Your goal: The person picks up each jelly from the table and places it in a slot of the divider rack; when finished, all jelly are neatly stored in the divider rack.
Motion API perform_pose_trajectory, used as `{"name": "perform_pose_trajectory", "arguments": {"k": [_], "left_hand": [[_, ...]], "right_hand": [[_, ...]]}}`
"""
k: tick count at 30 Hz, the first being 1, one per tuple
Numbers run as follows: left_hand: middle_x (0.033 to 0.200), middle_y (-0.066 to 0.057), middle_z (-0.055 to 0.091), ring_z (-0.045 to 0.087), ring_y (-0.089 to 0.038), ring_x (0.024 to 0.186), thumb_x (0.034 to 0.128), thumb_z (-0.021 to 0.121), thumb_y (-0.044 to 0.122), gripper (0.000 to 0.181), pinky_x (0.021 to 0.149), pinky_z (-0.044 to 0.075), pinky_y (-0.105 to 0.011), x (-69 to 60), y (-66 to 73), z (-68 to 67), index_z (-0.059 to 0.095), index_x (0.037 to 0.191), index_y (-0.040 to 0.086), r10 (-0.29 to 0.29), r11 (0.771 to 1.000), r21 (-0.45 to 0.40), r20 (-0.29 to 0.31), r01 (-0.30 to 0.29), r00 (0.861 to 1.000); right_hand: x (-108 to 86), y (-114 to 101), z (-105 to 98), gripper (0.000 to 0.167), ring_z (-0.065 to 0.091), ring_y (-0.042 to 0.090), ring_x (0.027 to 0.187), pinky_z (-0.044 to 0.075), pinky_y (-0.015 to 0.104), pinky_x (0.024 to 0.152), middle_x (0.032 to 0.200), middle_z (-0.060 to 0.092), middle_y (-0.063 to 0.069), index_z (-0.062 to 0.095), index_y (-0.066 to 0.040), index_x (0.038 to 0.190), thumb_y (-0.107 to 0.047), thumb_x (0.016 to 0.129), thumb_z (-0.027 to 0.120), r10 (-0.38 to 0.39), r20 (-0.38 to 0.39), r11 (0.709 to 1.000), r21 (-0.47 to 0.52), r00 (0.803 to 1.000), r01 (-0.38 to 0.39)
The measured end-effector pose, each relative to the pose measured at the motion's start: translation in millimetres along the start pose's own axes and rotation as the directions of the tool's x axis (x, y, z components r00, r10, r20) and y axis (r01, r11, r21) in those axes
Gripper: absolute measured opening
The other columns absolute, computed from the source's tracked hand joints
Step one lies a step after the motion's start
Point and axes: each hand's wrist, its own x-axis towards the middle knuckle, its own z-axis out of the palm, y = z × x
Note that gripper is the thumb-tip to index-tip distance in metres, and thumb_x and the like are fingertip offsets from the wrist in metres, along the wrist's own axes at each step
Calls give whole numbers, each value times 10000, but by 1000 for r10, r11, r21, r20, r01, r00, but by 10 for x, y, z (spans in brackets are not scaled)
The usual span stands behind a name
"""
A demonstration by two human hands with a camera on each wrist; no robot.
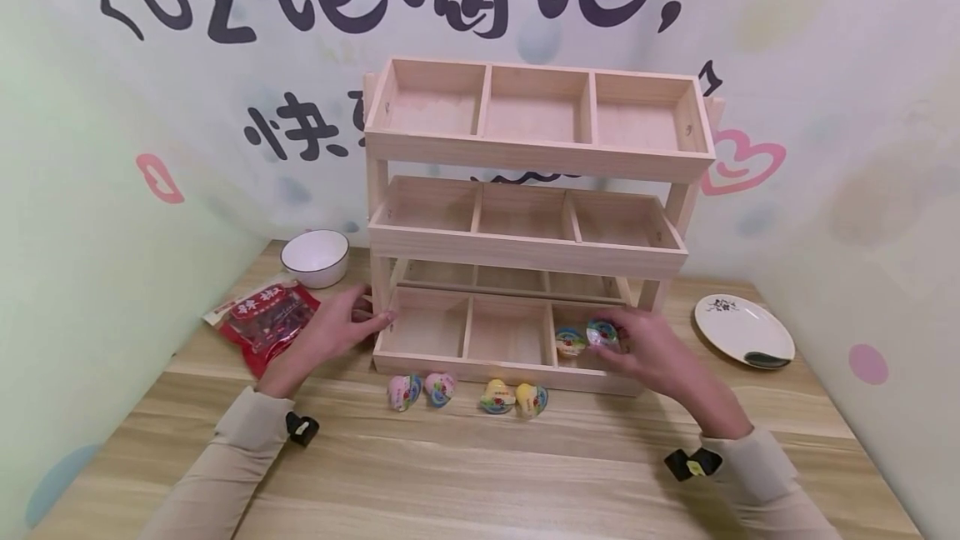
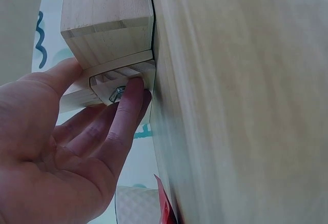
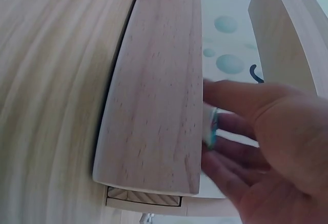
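A three-tier wooden rack (image 1: 517,369) with divided compartments stands on the table. My left hand (image 1: 341,327) grips the left end of its lowest tier. In the left wrist view, the thumb of that hand (image 2: 77,147) lies on the wood and its fingers reach to the frame beside a metal bolt (image 2: 117,94). My right hand (image 1: 648,352) reaches into the lowest tier's right compartment and pinches a small jelly cup (image 1: 602,333). Another jelly cup (image 1: 569,342) lies beside it. In the right wrist view, the front board (image 3: 154,96) partly hides the held jelly cup (image 3: 211,126).
Before the rack lie two pink jelly cups (image 1: 405,392) and two yellow jelly cups (image 1: 497,397). A white bowl (image 1: 315,258) and a red food packet (image 1: 273,319) are at left. A white plate (image 1: 742,330) lies at right. Walls close off the back and sides.
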Motion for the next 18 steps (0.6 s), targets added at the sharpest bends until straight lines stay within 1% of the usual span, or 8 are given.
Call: {"name": "perform_pose_trajectory", "arguments": {"k": [4,6,9,12,15,18], "left_hand": [[1383,-306,691,723,-438,1244,1067,712,348,640,1019,635,-533,3,-3,0,503,1517,-56,5,1000,3,-4,-5,1000],[1385,-305,690,722,-438,1245,1068,711,352,643,1019,635,-532,6,-7,1,501,1520,-54,6,1000,5,-4,-6,1000],[1393,-305,686,718,-440,1251,1067,712,357,654,1024,632,-535,7,-13,4,494,1528,-52,1,1000,6,-1,-1,1000],[1402,-304,681,715,-440,1259,1066,712,363,664,1028,630,-536,7,-19,8,488,1534,-51,-3,1000,6,1,3,1000],[1400,-305,682,713,-441,1262,1066,713,360,663,1030,629,-536,7,-18,8,487,1534,-51,-5,1000,3,0,5,1000],[1397,-306,683,712,-442,1263,1066,714,355,662,1032,628,-536,6,-11,5,486,1535,-51,-7,1000,0,-2,7,1000]], "right_hand": [[21,-10,22,397,726,240,953,617,407,789,1143,790,141,754,-12,1242,-142,891,889,-5,21,999,-40,1000,6],[30,-19,33,387,725,270,971,618,444,813,1156,783,156,748,1,1231,-124,890,880,0,34,999,-50,999,2],[43,-34,50,374,734,327,1037,629,516,883,1193,770,192,739,21,1224,-107,895,862,12,59,997,-74,998,-7],[49,-49,62,374,738,369,1076,629,562,926,1222,759,224,736,41,1229,-90,896,847,29,84,995,-99,996,-20],[49,-65,66,368,741,378,1079,628,568,929,1218,761,233,740,56,1228,-77,898,834,41,101,994,-104,994,-30],[47,-74,68,340,746,365,1060,632,555,910,1189,775,213,753,46,1211,-79,905,831,45,106,994,-102,993,-34]]}}
